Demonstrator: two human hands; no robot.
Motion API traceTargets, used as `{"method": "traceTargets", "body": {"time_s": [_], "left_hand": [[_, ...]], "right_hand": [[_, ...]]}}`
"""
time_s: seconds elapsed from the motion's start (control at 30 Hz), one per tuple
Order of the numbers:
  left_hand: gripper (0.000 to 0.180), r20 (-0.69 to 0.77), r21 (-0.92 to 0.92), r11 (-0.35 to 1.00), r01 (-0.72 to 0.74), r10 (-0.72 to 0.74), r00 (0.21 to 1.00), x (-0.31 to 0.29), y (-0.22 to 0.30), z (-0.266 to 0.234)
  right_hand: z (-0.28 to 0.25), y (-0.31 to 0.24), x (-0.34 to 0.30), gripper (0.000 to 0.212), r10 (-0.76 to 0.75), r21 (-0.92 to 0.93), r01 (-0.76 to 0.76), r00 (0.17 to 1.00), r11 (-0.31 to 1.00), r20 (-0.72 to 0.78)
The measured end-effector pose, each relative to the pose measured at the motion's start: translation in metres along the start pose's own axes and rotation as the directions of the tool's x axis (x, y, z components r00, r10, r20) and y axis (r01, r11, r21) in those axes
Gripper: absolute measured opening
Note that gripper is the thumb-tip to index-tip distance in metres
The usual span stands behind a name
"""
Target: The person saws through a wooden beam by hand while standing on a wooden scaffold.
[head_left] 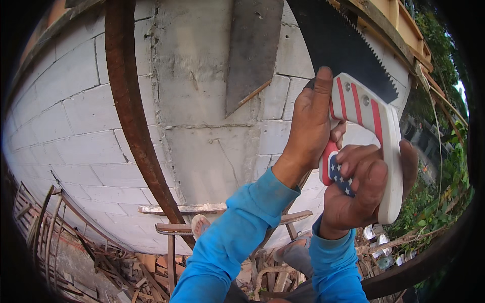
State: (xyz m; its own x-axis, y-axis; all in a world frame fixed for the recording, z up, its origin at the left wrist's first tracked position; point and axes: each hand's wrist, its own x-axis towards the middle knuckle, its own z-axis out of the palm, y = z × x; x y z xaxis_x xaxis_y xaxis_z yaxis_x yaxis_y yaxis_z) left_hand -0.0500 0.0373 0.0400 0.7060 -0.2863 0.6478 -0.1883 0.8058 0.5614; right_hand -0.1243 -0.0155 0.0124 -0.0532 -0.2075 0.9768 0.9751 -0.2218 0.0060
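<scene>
L forearm slants up-right, L hand grips w/ thumb pointing up (other fingers mostly hidden). R forearm near vert., R hand lower, right of L, fingers curled in grip.

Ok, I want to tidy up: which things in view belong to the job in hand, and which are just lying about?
In hand:
hand saw, gripped by the right hand, with the left hand also on it

Apparently just lying about:
scrap wood on the ground
white objects at lower right, too small to identify

A pale block wall rises above scrap wood, with greenery at right.
</scene>
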Motion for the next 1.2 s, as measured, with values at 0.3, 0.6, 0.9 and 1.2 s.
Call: {"method": "traceTargets", "body": {"time_s": [0.3, 0.6, 0.9, 1.2], "left_hand": [[0.060, 0.067, -0.038, 0.999, -0.018, 0.020, 0.998, -0.012, 0.011, 0.022], [0.062, 0.024, -0.074, 0.995, -0.074, 0.076, 0.997, -0.019, -0.002, 0.043], [0.063, 0.002, -0.041, 0.969, -0.243, 0.243, 0.970, 0.038, 0.018, 0.022], [0.061, 0.100, -0.204, 0.973, -0.112, 0.135, 0.986, 0.055, 0.028, 0.003]], "right_hand": [[0.008, -0.030, 0.018, 0.028, -0.111, 0.072, 0.107, 0.993, 0.992, 0.051], [-0.016, -0.045, 0.033, 0.028, -0.062, -0.014, 0.062, 0.998, 0.998, 0.006], [-0.007, -0.051, 0.046, 0.022, 0.164, 0.094, -0.174, 0.981, 0.980, 0.101], [0.033, 0.003, 0.064, 0.025, -0.287, -0.291, 0.274, 0.958, 0.917, -0.004]]}}
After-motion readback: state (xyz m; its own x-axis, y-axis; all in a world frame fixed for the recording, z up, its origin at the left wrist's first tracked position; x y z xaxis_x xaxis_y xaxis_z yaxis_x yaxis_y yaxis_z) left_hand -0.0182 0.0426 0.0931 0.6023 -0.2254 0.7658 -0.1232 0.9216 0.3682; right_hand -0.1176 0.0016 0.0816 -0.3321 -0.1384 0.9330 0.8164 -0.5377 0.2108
